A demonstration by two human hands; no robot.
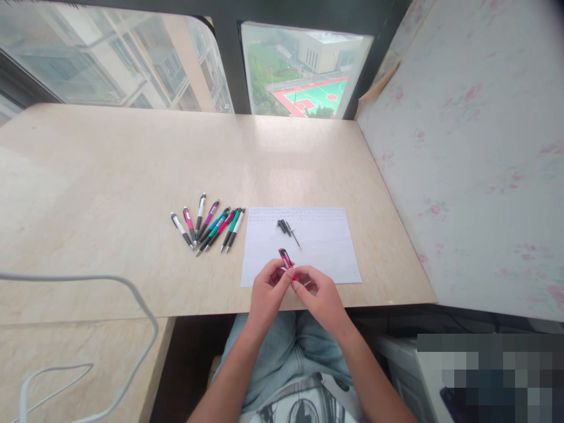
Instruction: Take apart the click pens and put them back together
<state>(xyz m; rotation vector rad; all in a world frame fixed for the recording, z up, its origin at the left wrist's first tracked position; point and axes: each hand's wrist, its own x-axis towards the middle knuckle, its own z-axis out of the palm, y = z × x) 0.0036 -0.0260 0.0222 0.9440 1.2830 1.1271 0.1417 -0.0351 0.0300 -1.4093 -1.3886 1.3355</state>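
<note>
A pink pen barrel (285, 257) with a black clip is held between my two hands, over the near edge of a white paper sheet (326, 247). My left hand (269, 285) pinches it from the left. From the right, the fingertips of my right hand (321, 291) close on its lower end, which they partly hide. Beyond my hands, small black pen parts (283, 227) and a thin dark refill (296, 237) lie on the sheet.
Left of the sheet lies a loose group of several pens (214, 226) in white, pink, purple, blue and green. A grey-white cable (132, 288) loops across the desk (110, 176) at the left. A flower-patterned wall (462, 153) bounds the right side, with windows (308, 70) behind.
</note>
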